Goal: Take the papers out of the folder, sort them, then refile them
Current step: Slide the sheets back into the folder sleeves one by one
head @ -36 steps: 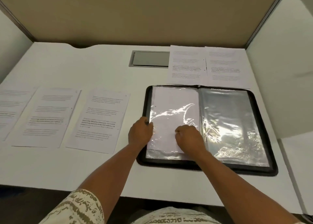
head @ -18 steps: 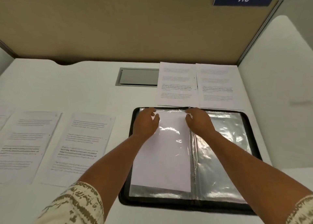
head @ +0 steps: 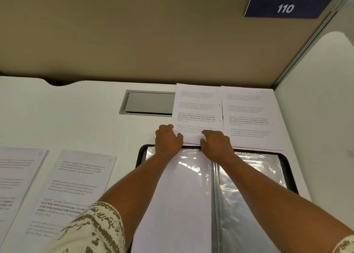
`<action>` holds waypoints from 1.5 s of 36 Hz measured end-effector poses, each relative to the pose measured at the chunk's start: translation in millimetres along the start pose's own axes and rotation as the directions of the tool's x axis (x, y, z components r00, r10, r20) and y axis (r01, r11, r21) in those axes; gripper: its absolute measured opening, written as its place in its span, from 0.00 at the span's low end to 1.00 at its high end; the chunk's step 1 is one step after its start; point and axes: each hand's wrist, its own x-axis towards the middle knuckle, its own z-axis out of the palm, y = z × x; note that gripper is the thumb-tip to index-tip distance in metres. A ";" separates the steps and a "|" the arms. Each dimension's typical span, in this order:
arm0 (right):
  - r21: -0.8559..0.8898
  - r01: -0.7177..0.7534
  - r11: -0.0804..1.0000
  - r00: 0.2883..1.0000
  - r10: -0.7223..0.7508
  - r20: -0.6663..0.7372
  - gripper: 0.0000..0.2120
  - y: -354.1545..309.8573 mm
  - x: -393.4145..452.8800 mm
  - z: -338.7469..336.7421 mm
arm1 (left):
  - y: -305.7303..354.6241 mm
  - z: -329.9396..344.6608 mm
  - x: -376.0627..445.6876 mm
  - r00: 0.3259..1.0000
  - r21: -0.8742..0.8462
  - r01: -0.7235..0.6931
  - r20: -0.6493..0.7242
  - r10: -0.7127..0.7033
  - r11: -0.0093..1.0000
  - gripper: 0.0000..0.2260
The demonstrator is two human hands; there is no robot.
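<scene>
4 printed sheets lie out on the desk [head: 76,107]: 2 at near left [head: 72,187], 2 at far right. The folder [head: 287,168] lies open at near right, a blank-side sheet [head: 183,205] in its left sleeve, the right sleeve [head: 249,195] seemingly empty. Both hands sit at the near edge of the far sheet [head: 197,107], just beyond the folder's far rim. The left hand [head: 167,140] and right hand [head: 215,142] have curled fingers on that paper; whether they pinch it I cannot tell. Refiling looks barely begun, with most sheets left. The print is too blurred to read, and the near folder edge is cut off.
</scene>
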 end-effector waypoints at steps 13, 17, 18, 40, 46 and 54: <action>0.121 0.063 0.991 0.997 -0.057 -0.053 0.17 3.3 10.6 24.7 | 5.1 9.0 30.7 0.952 -0.267 0.303 0.058 -0.299 0.915 0.22; 0.140 0.044 0.989 0.998 -0.036 -0.060 0.16 1.6 10.1 24.2 | 5.1 13.8 32.1 0.952 -0.211 0.302 0.011 -0.307 0.929 0.21; 0.144 0.049 0.988 0.997 -0.040 -0.068 0.16 1.0 9.9 24.5 | 4.5 15.2 32.9 0.952 -0.186 0.301 -0.003 -0.307 0.935 0.21; 0.763 -0.162 0.626 0.941 0.330 -0.070 0.11 2.6 -27.1 -9.6 | 1.3 -18.2 7.8 0.911 -0.724 0.358 0.134 -0.389 0.590 0.10; 0.942 -0.296 0.159 0.866 0.461 0.195 0.05 8.1 -59.9 -19.6 | -11.6 -42.1 -34.3 0.907 -0.812 0.368 0.208 -0.365 0.452 0.16; 0.931 -0.362 -0.041 0.834 0.431 0.343 0.03 2.5 -115.7 -9.8 | -29.6 -64.0 -103.6 0.914 -0.861 0.390 0.319 -0.249 0.328 0.14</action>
